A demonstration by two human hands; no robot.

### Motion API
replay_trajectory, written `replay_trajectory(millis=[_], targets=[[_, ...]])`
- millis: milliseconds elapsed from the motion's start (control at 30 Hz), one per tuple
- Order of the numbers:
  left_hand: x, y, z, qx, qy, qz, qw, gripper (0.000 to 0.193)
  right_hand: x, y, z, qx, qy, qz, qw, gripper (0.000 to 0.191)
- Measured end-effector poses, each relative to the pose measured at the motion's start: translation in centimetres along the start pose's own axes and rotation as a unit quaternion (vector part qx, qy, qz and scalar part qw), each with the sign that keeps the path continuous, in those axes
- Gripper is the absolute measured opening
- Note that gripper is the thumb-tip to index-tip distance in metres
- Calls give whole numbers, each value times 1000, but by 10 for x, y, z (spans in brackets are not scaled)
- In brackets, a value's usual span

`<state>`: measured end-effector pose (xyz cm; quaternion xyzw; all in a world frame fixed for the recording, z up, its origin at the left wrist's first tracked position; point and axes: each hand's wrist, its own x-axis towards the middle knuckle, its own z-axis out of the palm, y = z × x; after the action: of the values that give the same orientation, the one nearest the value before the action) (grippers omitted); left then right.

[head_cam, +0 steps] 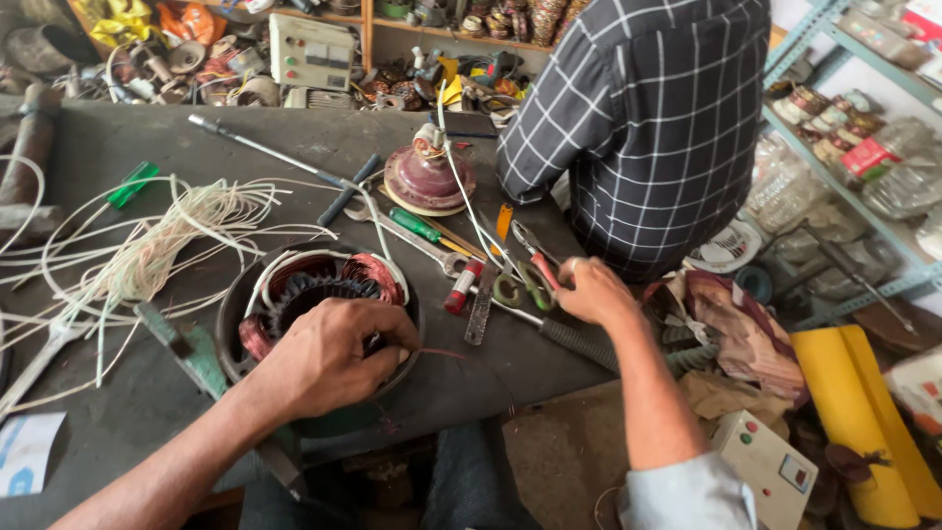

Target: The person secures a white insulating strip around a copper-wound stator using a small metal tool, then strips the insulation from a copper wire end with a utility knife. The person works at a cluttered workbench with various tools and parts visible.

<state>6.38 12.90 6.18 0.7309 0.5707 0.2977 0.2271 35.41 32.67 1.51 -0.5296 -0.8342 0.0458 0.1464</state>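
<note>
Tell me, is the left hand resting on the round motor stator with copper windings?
Yes, the left hand lies flat on the copper-wound stator.

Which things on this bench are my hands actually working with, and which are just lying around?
In use:
left hand on the motor stator with copper windings
right hand at the scissors

Lying about:
green screwdriver
white wire bundle
maroon motor cover
wrench

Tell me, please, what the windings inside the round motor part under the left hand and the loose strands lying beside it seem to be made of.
The windings look like enamelled copper wire: reddish-brown, shiny, in tight coils. The loose strands look like thin plastic sleeving or insulated wire: off-white, matte, limp; which one I cannot tell. The left hand rests on the stator, apparently dark metal.
</note>
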Motion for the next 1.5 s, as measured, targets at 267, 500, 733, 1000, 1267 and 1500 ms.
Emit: replay_trajectory(millis=[267,500,733,1000,1267,1500], targets=[[-11,-3,3,-22,-11,-41,999,32,3,6,-13,14,-159,-79,984,59],[-21,4,-5,-31,-4,-22,999,37,-18,-9,-14,-4,-90,69,994,41],[-16,-2,-7,-45,0,-50,998,40,-180,-22,-39,550,-25,45,833,53],[-13,-1,-7,-47,-10,-76,996,42,-267,-100,105,581,-136,140,790,68],[-18,-3,-9,-38,-1,-51,998,47,-218,-141,83,594,-122,140,783,55],[-17,-4,-10,-22,-11,-60,998,50,-208,-152,91,657,-111,109,738,46]])
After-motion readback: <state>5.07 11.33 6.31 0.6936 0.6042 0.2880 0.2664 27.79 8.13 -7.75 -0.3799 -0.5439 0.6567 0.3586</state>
